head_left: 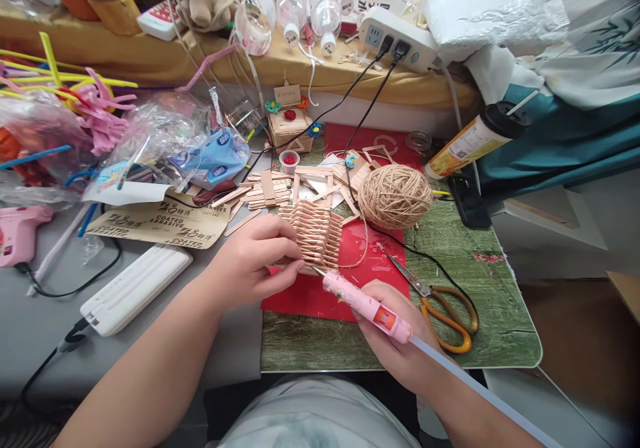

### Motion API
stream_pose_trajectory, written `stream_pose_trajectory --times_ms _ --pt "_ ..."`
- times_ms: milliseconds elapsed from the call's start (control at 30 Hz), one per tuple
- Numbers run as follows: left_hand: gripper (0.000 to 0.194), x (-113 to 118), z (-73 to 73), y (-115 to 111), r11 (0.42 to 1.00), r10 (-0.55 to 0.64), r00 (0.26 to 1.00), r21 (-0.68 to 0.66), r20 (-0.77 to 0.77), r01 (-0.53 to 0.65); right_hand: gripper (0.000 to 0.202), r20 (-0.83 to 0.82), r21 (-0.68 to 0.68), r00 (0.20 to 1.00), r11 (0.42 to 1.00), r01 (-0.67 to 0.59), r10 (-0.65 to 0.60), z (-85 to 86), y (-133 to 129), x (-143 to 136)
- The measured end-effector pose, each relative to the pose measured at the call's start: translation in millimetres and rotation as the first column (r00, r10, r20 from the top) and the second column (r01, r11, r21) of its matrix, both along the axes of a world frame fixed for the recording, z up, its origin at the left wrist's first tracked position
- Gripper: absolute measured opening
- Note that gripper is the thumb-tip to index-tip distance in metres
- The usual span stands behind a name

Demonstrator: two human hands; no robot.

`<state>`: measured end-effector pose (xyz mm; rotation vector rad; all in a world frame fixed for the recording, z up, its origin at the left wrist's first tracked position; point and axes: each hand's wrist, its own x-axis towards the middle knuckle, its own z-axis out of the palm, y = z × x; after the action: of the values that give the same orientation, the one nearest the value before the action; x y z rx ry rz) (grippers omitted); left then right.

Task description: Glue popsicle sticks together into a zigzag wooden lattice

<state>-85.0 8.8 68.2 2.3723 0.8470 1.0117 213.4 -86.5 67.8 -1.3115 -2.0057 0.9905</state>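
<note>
My right hand (395,331) is closed around a pink glue gun (367,305), with a long translucent glue stick (470,381) running out of its back end. The gun's metal nozzle points at the lower edge of a stacked popsicle-stick structure (317,235), near my left fingertips. My left hand (265,255) pinches the structure's lower left corner between thumb and fingers. Beneath the structure lies a red sheet (370,281). Right behind it stand a stick frame (313,181) and a pile of loose popsicle sticks (260,191).
A ball of twine (395,196) and orange-handled scissors (437,305) lie to the right on the green board (320,345). Black cables cross the workspace. Sandpaper (165,225), a white power bank (135,288) and a second pink glue gun (23,235) lie left. A cup (475,138) leans at right.
</note>
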Motion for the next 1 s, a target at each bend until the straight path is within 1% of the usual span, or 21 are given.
stream_pose_trajectory --times_ms 233,533,700,1000 --pt "0.007 0.5 0.7 0.2 1.0 0.007 1.0 -0.017 -0.013 -0.008 0.008 0.006 0.023 1.0 1.0 -0.009 0.009 0.5 0.7 2.1" --pt "0.007 -0.1 -0.5 1.4 1.0 0.006 1.0 0.002 -0.023 -0.006 0.01 0.085 0.024 0.996 0.999 0.022 -0.024 -2.1 -2.0 8.7" --pt "0.007 0.9 0.8 1.3 1.0 0.017 0.999 -0.009 -0.027 -0.017 0.011 0.096 0.034 0.994 0.999 0.043 -0.046 -4.3 -3.4 11.5" --pt "0.007 -0.9 -0.4 0.7 1.0 0.007 1.0 -0.012 -0.025 -0.007 0.011 0.095 -0.005 0.994 0.999 0.045 -0.044 -9.0 -7.3 17.1"
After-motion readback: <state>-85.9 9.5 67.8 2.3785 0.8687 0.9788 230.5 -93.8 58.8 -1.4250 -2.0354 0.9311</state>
